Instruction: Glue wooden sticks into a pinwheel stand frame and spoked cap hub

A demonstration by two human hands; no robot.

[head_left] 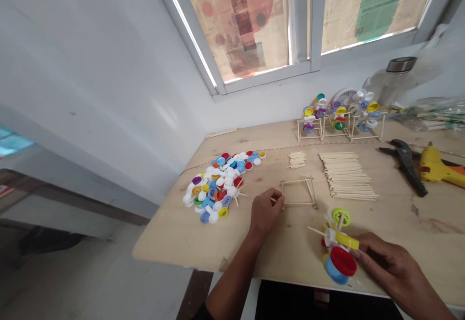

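- Right hand (395,266) nearest, lower right; its fingers (365,254) pressed together against the yellow cap of a bottle-cap cluster (337,247), red, blue, white and green caps joined by wooden sticks, low on the wood
- Left hand (265,213) mid-frame; fingers (278,196) pinched together on a short stick (273,200), its end just beside a square stick frame (298,191) lying flat, left corner nearest the fingers
- Cap pile (218,189), mixed colours, left of left hand, a few sticks poking out of its right edge
- Small stick bundle (297,160) behind the square frame; larger stick stack (345,175) to its right
- Tabletop (170,235), plain pale wood, stained at right, front corner jutting out
- Far edge: three upright stick stands (341,116) with caps attached, glass jar (394,80), plastic bag (432,114) of sticks
- Right side: black pliers (405,165), yellow glue gun (434,167)
- Behind: window (247,24) covered with newspaper, white wall (109,68); floor (72,281) below left
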